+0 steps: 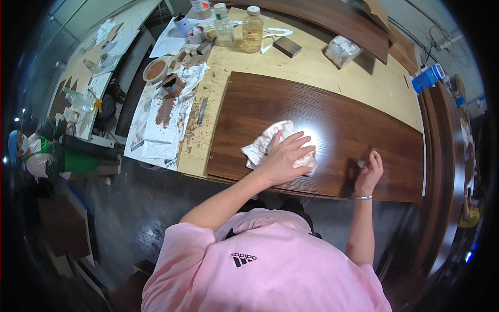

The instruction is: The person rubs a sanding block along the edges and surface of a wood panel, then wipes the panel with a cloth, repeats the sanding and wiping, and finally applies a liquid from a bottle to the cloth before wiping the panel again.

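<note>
A dark brown wood-grain panel (322,109) lies on the table before me. My left hand (285,158) holds a crumpled white cloth (260,148) down against the left half of the panel, its fingers bent over the cloth and somewhat apart. Brownish stains mark the cloth. Farther right, my right hand (369,171) hovers over or just touches the panel, fingers curled into a pinch. Something small and pale may be at its fingertips, too small to name. A bracelet circles that wrist.
Two bottles (252,31) (223,26), a dark block (287,47) and a plastic bag (343,51) stand behind the panel. At left are a tub of brown paste (155,69) and stained paper (162,125). More panels (442,171) are stacked at right. A person (57,153) is at far left.
</note>
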A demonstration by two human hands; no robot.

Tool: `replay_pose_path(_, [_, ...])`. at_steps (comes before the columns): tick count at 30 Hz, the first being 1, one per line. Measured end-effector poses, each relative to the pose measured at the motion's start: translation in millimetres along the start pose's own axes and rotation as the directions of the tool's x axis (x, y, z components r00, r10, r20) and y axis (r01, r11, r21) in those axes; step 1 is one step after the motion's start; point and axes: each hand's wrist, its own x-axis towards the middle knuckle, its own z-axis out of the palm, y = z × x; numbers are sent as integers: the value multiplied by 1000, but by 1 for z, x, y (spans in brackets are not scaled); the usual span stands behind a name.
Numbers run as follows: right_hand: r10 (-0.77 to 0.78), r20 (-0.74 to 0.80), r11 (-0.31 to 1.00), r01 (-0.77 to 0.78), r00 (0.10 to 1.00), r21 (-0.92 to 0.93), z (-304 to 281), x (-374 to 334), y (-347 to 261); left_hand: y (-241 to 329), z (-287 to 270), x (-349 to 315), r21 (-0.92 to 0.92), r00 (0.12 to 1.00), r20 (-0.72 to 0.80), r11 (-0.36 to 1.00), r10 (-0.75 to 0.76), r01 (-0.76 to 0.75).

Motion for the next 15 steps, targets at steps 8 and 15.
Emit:
replay_pose_path(8, [313, 585, 851, -494, 748, 177, 140, -90, 11, 29, -32, -18, -578, 854, -206, 764, -477, 287])
replay_pose_path(15, [110, 918, 222, 891, 381, -397, 164, -103, 9, -100, -112, -98, -216, 575, -630, 829, -522, 516])
